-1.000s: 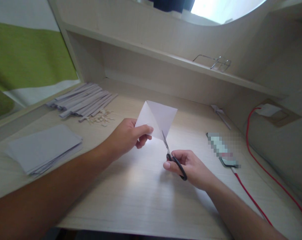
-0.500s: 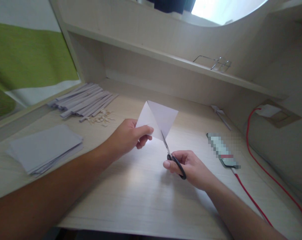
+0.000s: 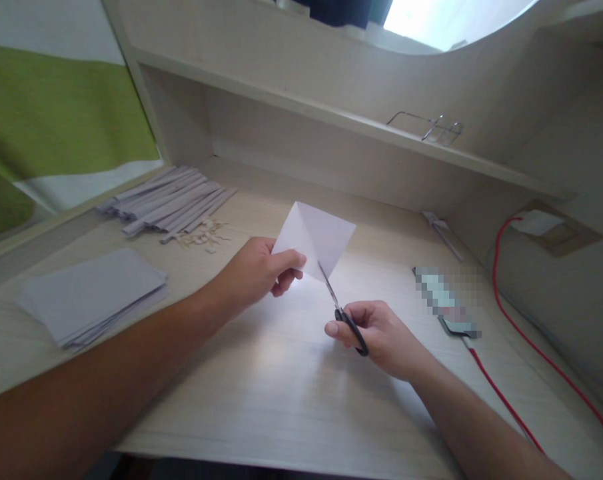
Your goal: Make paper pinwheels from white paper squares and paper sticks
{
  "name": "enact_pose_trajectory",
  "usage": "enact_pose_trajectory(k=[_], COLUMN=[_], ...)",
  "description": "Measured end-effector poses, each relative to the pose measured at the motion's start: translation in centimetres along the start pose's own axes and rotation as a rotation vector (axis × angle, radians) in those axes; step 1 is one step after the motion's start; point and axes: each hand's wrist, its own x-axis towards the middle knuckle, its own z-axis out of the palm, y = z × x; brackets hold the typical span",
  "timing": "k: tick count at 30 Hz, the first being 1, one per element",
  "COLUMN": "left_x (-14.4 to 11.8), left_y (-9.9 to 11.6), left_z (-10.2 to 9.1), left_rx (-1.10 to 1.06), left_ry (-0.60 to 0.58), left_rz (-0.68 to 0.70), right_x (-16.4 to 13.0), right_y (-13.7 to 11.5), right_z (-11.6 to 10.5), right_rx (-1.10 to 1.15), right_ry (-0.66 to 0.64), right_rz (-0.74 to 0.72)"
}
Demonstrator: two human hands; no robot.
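Note:
My left hand (image 3: 276,268) pinches the lower left corner of a white sheet of paper (image 3: 328,230), thumb on top. A crease runs down the sheet from its top corner, and the paper is held up above the desk. In my right hand (image 3: 368,330) is a pair of scissors (image 3: 332,289) with black handles, thumb and fingers at the loops. The scissors' blades overlap the sheet's lower edge near the crease. Whether the blades are fully closed cannot be made out.
On the desk (image 3: 261,400), a stack of white paper (image 3: 94,293) lies left, behind it rolled paper strips (image 3: 171,197) and small pale scraps (image 3: 204,233). At right are a blurred phone (image 3: 458,327), a red cable (image 3: 501,393) and a thin paper-like stick (image 3: 444,237). A shelf (image 3: 331,117) spans the back.
The scissors' tip has shifted slightly left against the paper, toward the crease. My left hand and the sheet have hardly moved.

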Motion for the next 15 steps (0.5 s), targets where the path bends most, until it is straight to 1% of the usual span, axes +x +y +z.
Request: enact_pose_trajectory(k=[5,15], left_x=[0.13,-0.27], left_y=[-0.17,0.04], left_z=[-0.14,0.24], left_rx=[0.005,0.054], left_ry=[-0.019,-0.125], left_rz=[-0.008,-0.029], right_x=[0.00,-0.21], right_y=[0.05,-0.38], right_z=[-0.01,0.01], right_rx=[-0.010,0.045], right_ry=[-0.006,-0.026], right_rz=[0.008,0.018])
